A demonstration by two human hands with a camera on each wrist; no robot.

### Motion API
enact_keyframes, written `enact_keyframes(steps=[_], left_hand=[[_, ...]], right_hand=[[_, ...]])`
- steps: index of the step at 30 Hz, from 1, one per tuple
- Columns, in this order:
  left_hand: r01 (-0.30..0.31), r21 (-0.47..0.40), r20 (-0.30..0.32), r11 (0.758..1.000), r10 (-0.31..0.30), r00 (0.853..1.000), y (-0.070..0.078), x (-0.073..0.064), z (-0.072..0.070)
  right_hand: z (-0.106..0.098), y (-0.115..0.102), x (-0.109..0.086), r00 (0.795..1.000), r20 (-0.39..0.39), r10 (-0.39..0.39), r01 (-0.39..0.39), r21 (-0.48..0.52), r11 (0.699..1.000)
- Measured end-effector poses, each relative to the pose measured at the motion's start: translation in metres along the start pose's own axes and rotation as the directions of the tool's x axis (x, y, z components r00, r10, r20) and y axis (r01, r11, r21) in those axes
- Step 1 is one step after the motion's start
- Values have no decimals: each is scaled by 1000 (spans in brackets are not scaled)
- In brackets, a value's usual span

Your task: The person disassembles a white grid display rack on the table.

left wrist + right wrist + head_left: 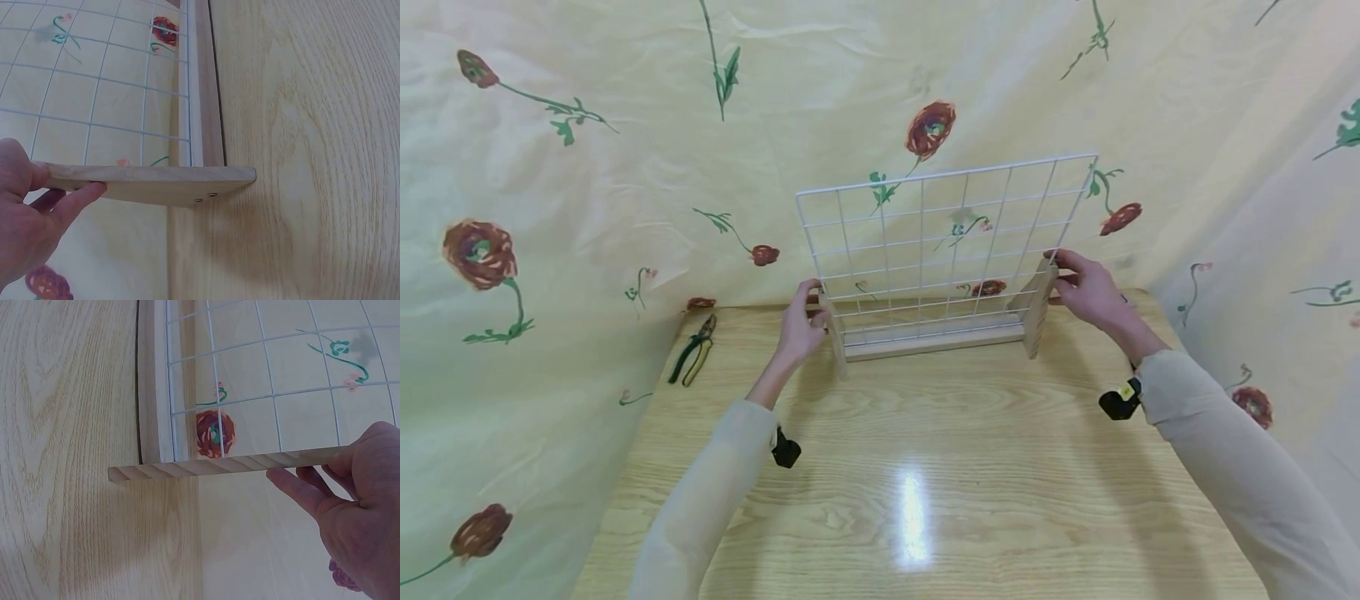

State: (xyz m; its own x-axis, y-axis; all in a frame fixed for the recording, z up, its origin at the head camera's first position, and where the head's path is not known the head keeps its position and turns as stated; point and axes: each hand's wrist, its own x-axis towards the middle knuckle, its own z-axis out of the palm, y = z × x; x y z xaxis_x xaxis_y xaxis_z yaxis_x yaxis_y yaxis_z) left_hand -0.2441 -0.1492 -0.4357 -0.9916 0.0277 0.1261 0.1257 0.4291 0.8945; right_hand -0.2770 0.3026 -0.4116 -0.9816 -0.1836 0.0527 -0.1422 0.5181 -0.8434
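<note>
A white wire grid panel (936,242) stands upright in a wooden frame near the back of the table. The frame has a bottom rail (934,342) and two side boards. My left hand (802,323) pinches the upper part of the left side board (144,175), thumb and fingers at its edges. The right side board (1039,308) is gripped near its top by my right hand (1092,289). Two screw heads (205,197) show on the left board's outer face. In the right wrist view, fingers (300,487) press against the outside of the right board.
Pliers (694,350) with one dark and one yellowish handle lie at the table's back left. Cloth (625,167) printed with red flowers hangs behind and beside the wooden table (865,467). Black wrist cameras (786,450) sit below the sleeves.
</note>
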Motion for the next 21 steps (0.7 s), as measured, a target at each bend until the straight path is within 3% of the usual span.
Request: enact_keyframes(steps=[21], left_hand=[[-19, -21, -21, 1000, 19, 1000, -3, -12, -7]], right_hand=[[7, -7, 0, 1000, 23, 1, 0, -25, 1000]])
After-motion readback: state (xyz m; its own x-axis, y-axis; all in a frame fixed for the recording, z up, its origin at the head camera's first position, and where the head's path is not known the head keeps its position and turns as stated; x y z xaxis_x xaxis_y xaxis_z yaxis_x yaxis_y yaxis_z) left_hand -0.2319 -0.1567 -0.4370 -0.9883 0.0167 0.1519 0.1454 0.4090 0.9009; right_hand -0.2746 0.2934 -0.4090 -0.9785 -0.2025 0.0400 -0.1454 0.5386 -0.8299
